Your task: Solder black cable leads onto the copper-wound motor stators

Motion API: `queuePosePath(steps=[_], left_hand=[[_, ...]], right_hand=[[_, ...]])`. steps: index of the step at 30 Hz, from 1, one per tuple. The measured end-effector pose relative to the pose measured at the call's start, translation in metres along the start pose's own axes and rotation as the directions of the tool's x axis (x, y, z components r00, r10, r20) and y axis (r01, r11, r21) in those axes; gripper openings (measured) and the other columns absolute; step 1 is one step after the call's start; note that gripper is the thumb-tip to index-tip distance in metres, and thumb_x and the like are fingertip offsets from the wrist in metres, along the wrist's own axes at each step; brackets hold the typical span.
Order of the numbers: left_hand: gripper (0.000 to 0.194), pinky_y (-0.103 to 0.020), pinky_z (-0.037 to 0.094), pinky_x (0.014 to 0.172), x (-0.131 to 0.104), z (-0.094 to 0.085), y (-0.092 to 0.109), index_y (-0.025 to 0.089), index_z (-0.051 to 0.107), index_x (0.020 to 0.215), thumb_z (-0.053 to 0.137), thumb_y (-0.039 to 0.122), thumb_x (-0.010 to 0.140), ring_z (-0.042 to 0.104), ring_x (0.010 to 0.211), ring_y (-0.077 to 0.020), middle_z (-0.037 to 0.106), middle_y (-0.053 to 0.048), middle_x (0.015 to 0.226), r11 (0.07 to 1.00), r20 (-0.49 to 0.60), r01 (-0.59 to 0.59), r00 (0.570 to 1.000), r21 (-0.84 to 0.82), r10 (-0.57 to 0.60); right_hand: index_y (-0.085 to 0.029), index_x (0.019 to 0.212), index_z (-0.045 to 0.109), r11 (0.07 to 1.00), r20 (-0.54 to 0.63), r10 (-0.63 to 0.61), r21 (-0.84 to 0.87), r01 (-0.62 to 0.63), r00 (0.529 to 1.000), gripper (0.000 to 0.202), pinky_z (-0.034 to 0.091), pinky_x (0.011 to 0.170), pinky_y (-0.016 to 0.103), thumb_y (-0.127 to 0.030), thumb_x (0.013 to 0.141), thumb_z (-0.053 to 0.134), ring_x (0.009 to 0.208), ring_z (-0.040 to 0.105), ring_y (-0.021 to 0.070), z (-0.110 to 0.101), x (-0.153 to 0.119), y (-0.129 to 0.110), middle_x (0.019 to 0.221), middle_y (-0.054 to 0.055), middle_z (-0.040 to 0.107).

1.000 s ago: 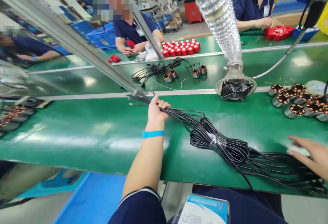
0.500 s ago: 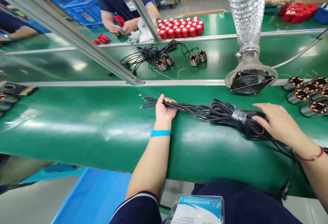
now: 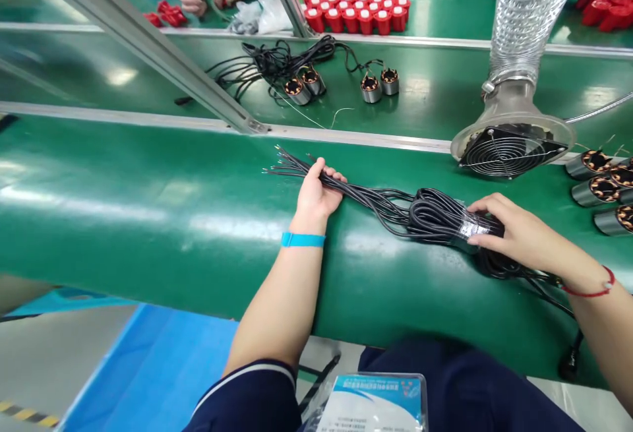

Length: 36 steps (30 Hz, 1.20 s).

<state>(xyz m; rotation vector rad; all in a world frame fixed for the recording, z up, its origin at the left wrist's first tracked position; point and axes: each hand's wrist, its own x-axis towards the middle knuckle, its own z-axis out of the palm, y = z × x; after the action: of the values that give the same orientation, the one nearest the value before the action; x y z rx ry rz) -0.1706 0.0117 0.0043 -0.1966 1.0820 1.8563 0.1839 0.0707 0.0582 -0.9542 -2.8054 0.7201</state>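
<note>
Your left hand [image 3: 320,191] is closed around the strands of the black cable bundle [image 3: 435,214], just short of the bare wire ends [image 3: 284,163], likely so the strands sit gathered while the tips fan out free. Your right hand [image 3: 512,226] is half-curled over the middle, thumb and index either side of the clear tape [image 3: 473,226], probably to steady the thick part; can't tell how hard it's pressing, other fingers hidden. Bundle lies across the green bench [image 3: 163,221] in front of you, running from left hand to under the right forearm. Look: glossy black, thin loose strands at left, fat coiled loops mid-length, tape shiny and wrinkled. Tips show small pale and coloured bits, too small to sort. Black plug [image 3: 570,357] hangs near the bench's front edge, below your right wrist.
</note>
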Motion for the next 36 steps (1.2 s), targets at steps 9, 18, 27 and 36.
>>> queuePosePath(steps=[9, 18, 27, 36], left_hand=[[0.041, -0.021, 0.043, 0.051, -0.004, 0.003, 0.000, 0.017, 0.039, 0.055, 0.047, 0.025, 0.095, 0.045, 0.041, -0.0067, 0.043, 0.005, 0.043, 1.000, -0.009, -0.010, 1.000, 0.030, 0.010], [0.039, -0.022, 0.043, 0.051, -0.002, 0.001, 0.000, 0.018, 0.040, 0.056, 0.053, 0.025, 0.092, 0.046, 0.041, -0.0073, 0.044, 0.005, 0.045, 1.000, 0.004, -0.021, 1.000, 0.021, 0.021], [0.040, -0.021, 0.042, 0.050, -0.002, 0.002, -0.001, 0.018, 0.039, 0.057, 0.048, 0.025, 0.095, 0.045, 0.040, -0.0067, 0.043, 0.006, 0.044, 1.000, 0.004, -0.025, 1.000, 0.017, 0.025], [0.039, -0.021, 0.043, 0.049, 0.000, 0.000, -0.001, 0.018, 0.039, 0.056, 0.054, 0.026, 0.091, 0.045, 0.041, -0.0071, 0.043, 0.005, 0.044, 1.000, 0.013, -0.028, 1.000, 0.008, 0.028]], right_hand=[[-0.021, 0.095, 0.062, 0.977, -0.160, -0.167, -0.160, 0.141, 0.973, 0.016, 0.048, 0.079, 0.034, -0.029, 0.095, 0.049, 0.085, 0.062, 0.0187, -0.010, -0.011, -0.003, 0.092, 0.004, 0.067], [-0.019, 0.099, 0.062, 0.933, -0.048, -0.245, -0.285, 0.221, 0.968, 0.019, 0.047, 0.079, 0.036, -0.033, 0.095, 0.050, 0.087, 0.057, 0.0213, -0.010, -0.021, -0.009, 0.095, 0.008, 0.063], [-0.022, 0.089, 0.062, 0.994, -0.138, -0.046, -0.103, 0.032, 0.989, 0.018, 0.048, 0.075, 0.034, -0.032, 0.094, 0.048, 0.082, 0.060, 0.0188, -0.008, -0.001, -0.001, 0.086, 0.004, 0.063], [-0.018, 0.123, 0.059, 0.968, -0.083, 0.091, -0.228, -0.108, 0.992, 0.044, 0.050, 0.082, 0.045, -0.048, 0.093, 0.046, 0.097, 0.066, 0.0293, 0.012, -0.014, -0.009, 0.113, 0.010, 0.070]])
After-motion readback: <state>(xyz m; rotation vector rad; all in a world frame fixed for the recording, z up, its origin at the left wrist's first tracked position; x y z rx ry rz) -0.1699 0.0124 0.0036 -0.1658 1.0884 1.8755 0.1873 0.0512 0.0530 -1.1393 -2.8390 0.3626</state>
